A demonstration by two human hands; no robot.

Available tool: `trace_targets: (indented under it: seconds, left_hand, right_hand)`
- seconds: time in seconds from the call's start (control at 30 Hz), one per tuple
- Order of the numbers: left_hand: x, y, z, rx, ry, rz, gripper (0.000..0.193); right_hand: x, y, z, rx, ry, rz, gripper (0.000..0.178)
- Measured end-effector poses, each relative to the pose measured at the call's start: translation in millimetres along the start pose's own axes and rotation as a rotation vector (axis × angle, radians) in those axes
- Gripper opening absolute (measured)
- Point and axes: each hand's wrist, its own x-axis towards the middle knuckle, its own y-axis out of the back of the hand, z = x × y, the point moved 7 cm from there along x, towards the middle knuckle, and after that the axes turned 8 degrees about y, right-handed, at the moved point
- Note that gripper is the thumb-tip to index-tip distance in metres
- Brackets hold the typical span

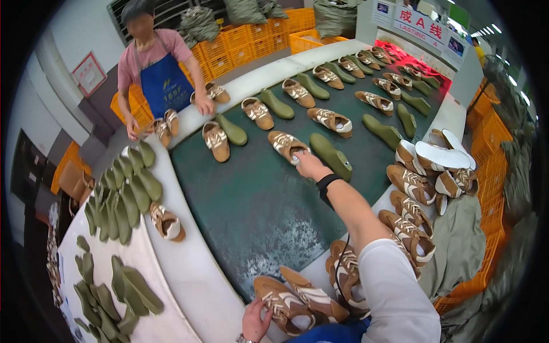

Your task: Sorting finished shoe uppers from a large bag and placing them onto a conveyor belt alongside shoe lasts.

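My right hand point(311, 166) reaches far over the green belt, closed on the heel end of a brown and white sneaker point(284, 144). Right of that sneaker lies a green shoe last point(331, 155), apart from my fingers. Close to my body, my left hand point(255, 321) has its bent fingers against the side of another brown sneaker with white stripes point(283, 300). A second sneaker point(314, 294) rests beside it at the belt's near end. My left fingertips are partly hidden against the shoe.
Rows of sneakers and lasts cover the far part of the belt point(251, 200). More lasts point(137, 286) lie on the left table. Sneakers pile up along the right ledge, beside orange crates point(489, 188). Across the belt, a person in a blue apron point(166, 83) handles sneakers.
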Motion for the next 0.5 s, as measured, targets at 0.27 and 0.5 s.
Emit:
trace_targets:
  seconds: [0.27, 0.5]
  left_hand:
    - [-40.8, 50.2, -27.8, 0.043, -0.002, 0.166, 0.039]
    - [-71.8, 203.8, -208.5, 0.274, 0.327, 0.786, 0.065]
  right_hand:
    - [-95.9, 70.4, -181.4, 0.178, 0.721, -0.774, 0.036]
    - [-266.0, 171.0, -282.7, 0.145, 0.739, -1.196, 0.036]
